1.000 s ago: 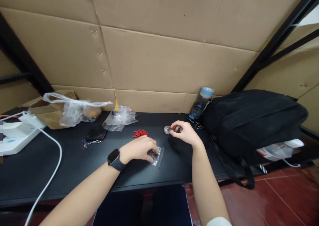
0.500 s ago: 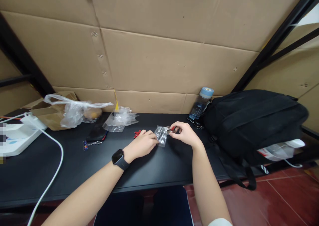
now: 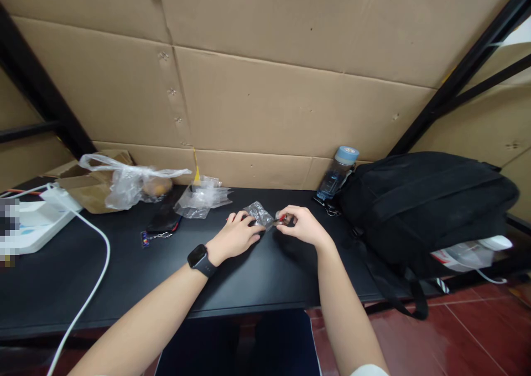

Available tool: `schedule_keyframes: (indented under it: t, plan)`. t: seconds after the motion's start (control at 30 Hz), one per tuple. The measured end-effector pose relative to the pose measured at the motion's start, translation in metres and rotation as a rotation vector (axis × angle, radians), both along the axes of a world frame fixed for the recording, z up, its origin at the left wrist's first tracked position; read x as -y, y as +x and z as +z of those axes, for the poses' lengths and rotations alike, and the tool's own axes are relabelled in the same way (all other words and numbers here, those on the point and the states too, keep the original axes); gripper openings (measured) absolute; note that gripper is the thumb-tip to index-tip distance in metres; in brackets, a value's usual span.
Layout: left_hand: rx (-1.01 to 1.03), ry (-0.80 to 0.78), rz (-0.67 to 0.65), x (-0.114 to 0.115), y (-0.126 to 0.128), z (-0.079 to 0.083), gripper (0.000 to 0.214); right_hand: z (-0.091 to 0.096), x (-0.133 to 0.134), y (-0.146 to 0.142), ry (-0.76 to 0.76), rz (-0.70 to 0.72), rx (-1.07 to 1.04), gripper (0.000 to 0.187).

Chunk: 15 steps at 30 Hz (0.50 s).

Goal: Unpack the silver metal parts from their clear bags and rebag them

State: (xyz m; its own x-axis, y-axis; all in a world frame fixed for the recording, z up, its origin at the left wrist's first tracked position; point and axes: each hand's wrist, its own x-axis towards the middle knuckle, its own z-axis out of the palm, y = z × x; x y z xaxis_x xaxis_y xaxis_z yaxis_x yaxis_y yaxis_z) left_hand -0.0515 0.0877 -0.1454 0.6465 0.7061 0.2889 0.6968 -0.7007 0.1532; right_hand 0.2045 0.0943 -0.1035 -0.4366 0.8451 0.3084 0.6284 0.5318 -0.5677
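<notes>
- One left hand point(image 3: 236, 235), fingers partly spread, touches one clear plastic bag point(image 3: 260, 213); I cannot tell whether it grips.
- One right hand point(image 3: 302, 225) pinches one small red object point(image 3: 282, 218).
- The bag lies between both hands.

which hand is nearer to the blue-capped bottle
Right. The right hand is in front of the blue-capped bottle and to its left; the left hand is farther left, by the small clear bag.
</notes>
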Motion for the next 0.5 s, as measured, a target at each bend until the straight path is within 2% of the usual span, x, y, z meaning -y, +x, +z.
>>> schedule_keyframes:
  t: [0.3,0.5]
  plan:
    - [-0.055,-0.056,-0.067,-0.001,-0.004,0.000,0.042,-0.008,0.003,-0.017,-0.006,-0.016,0.223,0.016]
    - [-0.063,-0.086,-0.096,0.000,-0.008,0.006,0.044,-0.013,0.000,-0.018,-0.025,-0.012,0.271,0.025]
